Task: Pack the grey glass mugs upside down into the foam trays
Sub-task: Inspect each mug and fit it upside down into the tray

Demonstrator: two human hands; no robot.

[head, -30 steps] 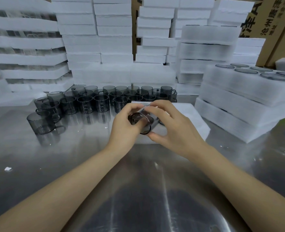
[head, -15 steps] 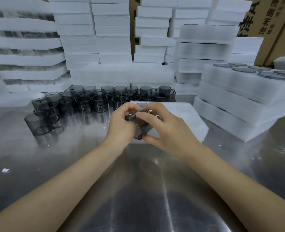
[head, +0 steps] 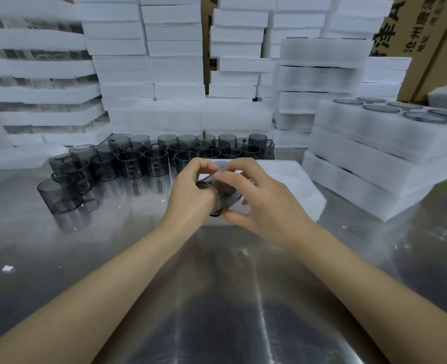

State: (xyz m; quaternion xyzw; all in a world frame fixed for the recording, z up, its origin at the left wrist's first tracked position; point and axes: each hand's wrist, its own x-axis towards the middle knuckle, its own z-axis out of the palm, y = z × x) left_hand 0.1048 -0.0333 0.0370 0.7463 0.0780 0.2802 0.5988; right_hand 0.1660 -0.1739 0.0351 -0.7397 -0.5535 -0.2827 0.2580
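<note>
**Mug in both hands above the open foam tray, not yet seated**

Steel table (head: 59, 258): carries all the work. White foam stacks (head: 175, 74) line its far edge.

Packed trays (head: 374, 164): stacked at the right. The top one shows round grey mug bases (head: 381, 109) facing up, so it is judged filled.

Loose mugs (head: 151, 158): a crowded group stands upright at centre-left, well apart from the packed trays. Much stock remains to pack.

Foam tray (head: 290, 179): lies flat, directly beyond and under the hands. Its pockets are mostly hidden.

Left hand (head: 191, 190): fingers curled, gripping one end of the held mug.

Right hand (head: 264, 203): thumb below, fingers over the top, gripping the other end.

Held mug (head: 223, 191): tilted on its side between the two hands, long axis running roughly from one hand to the other, raised above the tray's near edge. Which end is the mouth cannot be told with certainty.

Judgement: the next move turns on tipping the mouth downward and lowering the mug straight into a pocket just ahead. Either hand is equally near.
</note>
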